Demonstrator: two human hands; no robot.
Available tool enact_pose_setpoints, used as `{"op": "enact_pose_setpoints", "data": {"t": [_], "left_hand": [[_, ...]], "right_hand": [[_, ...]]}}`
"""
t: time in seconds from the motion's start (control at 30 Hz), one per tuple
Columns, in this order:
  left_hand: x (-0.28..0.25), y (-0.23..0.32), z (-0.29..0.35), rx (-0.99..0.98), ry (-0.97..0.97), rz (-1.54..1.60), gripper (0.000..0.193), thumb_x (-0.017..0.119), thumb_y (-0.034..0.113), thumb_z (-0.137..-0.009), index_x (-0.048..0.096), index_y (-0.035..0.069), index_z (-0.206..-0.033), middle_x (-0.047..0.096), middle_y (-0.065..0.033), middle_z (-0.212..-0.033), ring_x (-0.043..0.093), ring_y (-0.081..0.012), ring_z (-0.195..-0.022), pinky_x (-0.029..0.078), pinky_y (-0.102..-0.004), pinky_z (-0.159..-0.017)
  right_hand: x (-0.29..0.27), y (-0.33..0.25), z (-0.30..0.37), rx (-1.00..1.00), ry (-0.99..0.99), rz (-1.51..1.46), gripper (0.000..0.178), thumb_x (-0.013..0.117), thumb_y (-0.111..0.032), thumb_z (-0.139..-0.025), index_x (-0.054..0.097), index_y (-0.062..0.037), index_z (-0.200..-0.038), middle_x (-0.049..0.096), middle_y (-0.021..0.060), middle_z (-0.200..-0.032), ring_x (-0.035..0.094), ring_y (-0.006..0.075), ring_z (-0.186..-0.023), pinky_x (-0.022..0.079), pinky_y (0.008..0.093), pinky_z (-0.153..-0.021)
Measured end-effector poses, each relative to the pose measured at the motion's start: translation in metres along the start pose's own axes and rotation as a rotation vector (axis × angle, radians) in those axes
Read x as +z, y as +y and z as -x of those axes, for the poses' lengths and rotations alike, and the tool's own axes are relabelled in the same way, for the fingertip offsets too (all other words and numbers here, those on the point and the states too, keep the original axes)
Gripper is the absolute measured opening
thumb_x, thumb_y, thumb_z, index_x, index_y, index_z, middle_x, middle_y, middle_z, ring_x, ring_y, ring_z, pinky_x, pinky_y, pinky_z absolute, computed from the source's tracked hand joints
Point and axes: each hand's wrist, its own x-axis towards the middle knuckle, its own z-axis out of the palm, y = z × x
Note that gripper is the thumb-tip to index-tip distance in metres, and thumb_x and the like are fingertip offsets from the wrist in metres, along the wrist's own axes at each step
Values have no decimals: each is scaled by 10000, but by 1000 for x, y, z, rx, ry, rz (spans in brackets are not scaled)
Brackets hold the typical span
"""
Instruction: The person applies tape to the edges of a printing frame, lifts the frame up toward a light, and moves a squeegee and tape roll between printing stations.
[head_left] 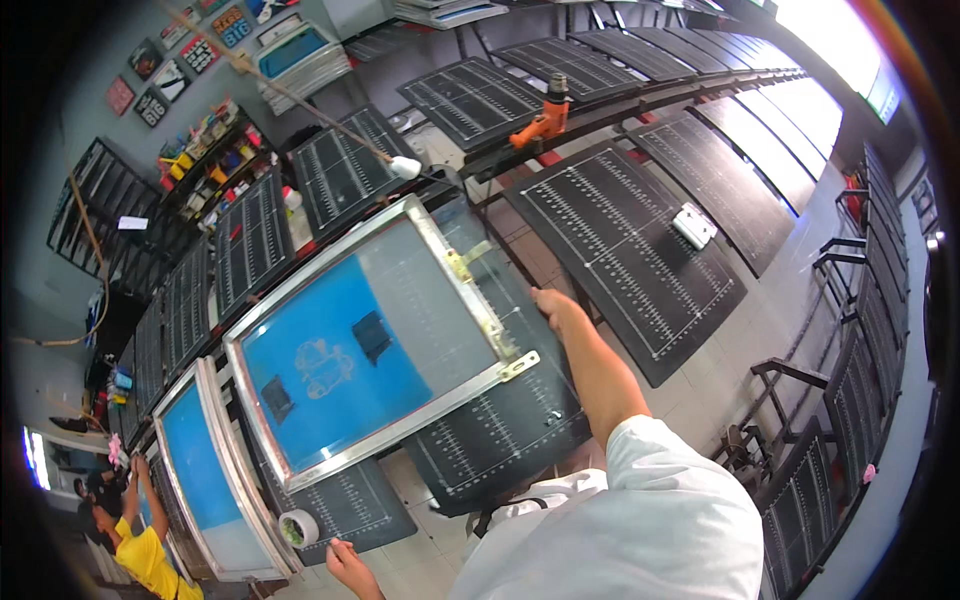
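head view: a blue-coated printing screen (370, 345) lay over a black gridded platen (490, 440), right hand (552, 306) at the platen's edge, left hand (348, 563) curled near a tape roll (311, 526), both grips unclear; a hard shove could have jarred the screen.

1. Left hand (350, 572): forearm cut off by the lower edge; finger contents indeterminable.
2. Right hand (555, 310): fingertip contact with the adjacent black platen (500, 440) unclear.
3. Black platen: upper surface partly hidden beneath the blue-coated printing screen (395, 385).
4. Co-worker in yellow shirt (150, 560): lower body cut off by the lower edge.
5. Shelved containers (212, 165): too small to identify individually.
6. Window (830, 35): outside view lost in glare.
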Motion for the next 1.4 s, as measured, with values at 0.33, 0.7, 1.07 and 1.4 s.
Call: {"op": "enact_pose_setpoints", "data": {"t": [0.33, 0.7, 1.07, 1.4], "left_hand": [[336, 213, 78, 89, -533, -38, 290, 519, 266, -1018, 610, 19, -896, 554, 20, -762, 497, -53, -712, 402, -229, -617], [816, 342, 166, 1295, -1078, -515, 460, 519, 5, -877, 584, 112, -1319, 512, -122, -1305, 495, -318, -1165, 439, -417, -1002], [874, 366, 201, 1387, -1149, -873, 716, 545, -54, -803, 503, 310, -1417, 411, -110, -1347, 444, -311, -1137, 421, -423, -1004], [871, 371, 185, 1711, -1129, -899, 681, 569, -11, -831, 523, 387, -1382, 450, -103, -1281, 488, -303, -1066, 464, -397, -912]], "right_hand": [[-193, -20, 170, -314, -381, 416, 572, 493, -494, -987, 699, 35, -1058, 691, 153, -1064, 653, 231, -991, 525, 346, -876], [-492, -27, 150, -409, 316, 8, 336, 542, -298, -992, 658, 16, -1009, 688, 58, -959, 599, 127, -860, 476, 283, -771], [-516, -14, 145, -308, 239, -75, 287, 541, -267, -998, 644, -2, -1028, 683, 53, -1005, 600, 128, -902, 480, 283, -789], [-515, -24, 146, -251, 239, -129, 276, 565, -250, -986, 640, 13, -1016, 685, 74, -997, 624, 143, -911, 487, 282, -781]]}}
